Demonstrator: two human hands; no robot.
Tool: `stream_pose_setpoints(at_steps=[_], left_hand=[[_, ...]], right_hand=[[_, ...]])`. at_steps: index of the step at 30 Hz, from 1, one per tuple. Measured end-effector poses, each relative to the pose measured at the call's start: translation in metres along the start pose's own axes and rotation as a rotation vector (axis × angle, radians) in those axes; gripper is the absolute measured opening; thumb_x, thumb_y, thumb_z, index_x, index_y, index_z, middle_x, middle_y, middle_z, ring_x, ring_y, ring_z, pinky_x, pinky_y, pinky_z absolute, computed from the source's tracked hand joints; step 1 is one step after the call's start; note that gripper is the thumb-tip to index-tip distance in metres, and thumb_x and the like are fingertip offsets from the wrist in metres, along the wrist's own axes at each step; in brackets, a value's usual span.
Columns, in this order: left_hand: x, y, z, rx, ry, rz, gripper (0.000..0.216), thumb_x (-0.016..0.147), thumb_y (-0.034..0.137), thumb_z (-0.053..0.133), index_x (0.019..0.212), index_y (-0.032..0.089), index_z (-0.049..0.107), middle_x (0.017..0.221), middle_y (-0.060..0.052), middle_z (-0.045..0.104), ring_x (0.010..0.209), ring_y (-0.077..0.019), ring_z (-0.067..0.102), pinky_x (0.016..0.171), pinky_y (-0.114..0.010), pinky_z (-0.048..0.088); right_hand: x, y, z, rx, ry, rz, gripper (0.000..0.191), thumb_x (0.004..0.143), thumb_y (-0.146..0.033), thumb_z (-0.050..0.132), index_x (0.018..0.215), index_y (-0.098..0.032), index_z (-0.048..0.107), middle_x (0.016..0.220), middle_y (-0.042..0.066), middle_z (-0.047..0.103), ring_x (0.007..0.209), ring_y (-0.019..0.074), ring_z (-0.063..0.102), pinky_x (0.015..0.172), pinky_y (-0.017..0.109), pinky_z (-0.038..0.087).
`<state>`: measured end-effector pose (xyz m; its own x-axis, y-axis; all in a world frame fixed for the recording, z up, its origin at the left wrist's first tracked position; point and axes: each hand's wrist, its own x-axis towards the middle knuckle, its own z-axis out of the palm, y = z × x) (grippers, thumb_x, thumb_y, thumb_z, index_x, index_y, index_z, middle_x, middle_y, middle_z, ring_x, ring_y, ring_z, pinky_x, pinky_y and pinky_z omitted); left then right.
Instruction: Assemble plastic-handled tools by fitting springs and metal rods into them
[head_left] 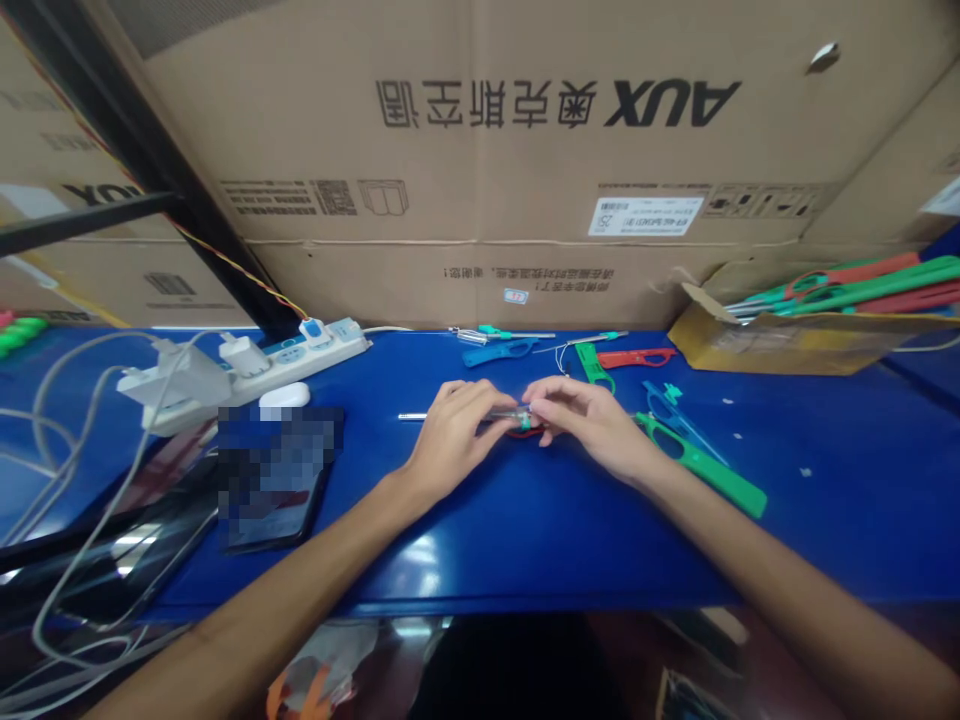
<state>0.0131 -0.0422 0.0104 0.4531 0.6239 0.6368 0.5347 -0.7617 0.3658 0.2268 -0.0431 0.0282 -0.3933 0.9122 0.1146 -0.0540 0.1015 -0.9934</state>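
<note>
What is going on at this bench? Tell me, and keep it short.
A person is at a blue table with two bare hands. The left hand and right hand together pinch a small clear part with a green ring and some red beneath it. A thin metal rod sticks out to the left. A green handle lies beside the right wrist, and a red handle and a blue handle lie farther back. A power strip and a phone sit at the left.

My left hand (450, 435) and right hand (592, 420) meet on a small part (523, 420) at mid worktop (525, 530). Power strip (300, 355) far left, phone (274, 480) near left, plastic handle (705, 465) just right, cartons (487, 200) behind, open box (787, 345) far right.
</note>
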Motion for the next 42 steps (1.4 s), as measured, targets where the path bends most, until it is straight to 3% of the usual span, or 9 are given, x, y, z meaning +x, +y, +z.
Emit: stream_pose_setpoints(at_steps=[6, 16, 25, 42], left_hand=[[-0.0011, -0.0019, -0.0007, 0.029, -0.003, 0.04, 0.005, 0.101, 0.023, 0.063, 0.104, 0.021, 0.066, 0.095, 0.0, 0.074, 0.086, -0.0161, 0.068, 0.087, -0.035, 0.043], [0.0003, -0.0043, -0.0029, 0.132, 0.039, 0.031, 0.008, 0.101, 0.026, 0.063, 0.105, 0.02, 0.066, 0.096, -0.002, 0.073, 0.086, -0.0158, 0.069, 0.083, -0.032, 0.045], [0.0016, 0.0004, -0.0047, 0.147, -0.001, 0.046, 0.009, 0.102, 0.028, 0.062, 0.105, 0.021, 0.067, 0.095, -0.002, 0.074, 0.088, -0.0167, 0.069, 0.083, -0.032, 0.043], [0.0009, 0.0033, -0.0067, 0.161, 0.023, 0.044, 0.008, 0.101, 0.027, 0.063, 0.105, 0.021, 0.067, 0.095, -0.001, 0.073, 0.087, -0.0159, 0.068, 0.08, -0.032, 0.042]], right_hand=[[0.0002, 0.0028, 0.0009, 0.034, -0.055, -0.019, 0.022, 0.088, -0.041, 0.075, 0.092, -0.021, 0.07, 0.089, 0.002, 0.072, 0.085, 0.0152, 0.07, 0.089, 0.037, 0.059], [0.0028, 0.0095, 0.0011, 0.083, -0.039, 0.042, 0.027, 0.08, -0.042, 0.083, 0.091, -0.019, 0.073, 0.092, 0.004, 0.077, 0.09, 0.0181, 0.075, 0.097, 0.042, 0.058], [0.0015, 0.0055, 0.0037, 0.092, 0.009, 0.049, 0.033, 0.08, -0.047, 0.082, 0.091, -0.021, 0.067, 0.096, 0.003, 0.074, 0.083, 0.0182, 0.075, 0.066, 0.03, 0.063], [-0.0005, 0.0072, 0.0055, 0.149, 0.002, 0.092, 0.03, 0.08, -0.046, 0.082, 0.092, -0.022, 0.068, 0.094, 0.002, 0.073, 0.087, 0.0191, 0.075, 0.061, 0.026, 0.061]])
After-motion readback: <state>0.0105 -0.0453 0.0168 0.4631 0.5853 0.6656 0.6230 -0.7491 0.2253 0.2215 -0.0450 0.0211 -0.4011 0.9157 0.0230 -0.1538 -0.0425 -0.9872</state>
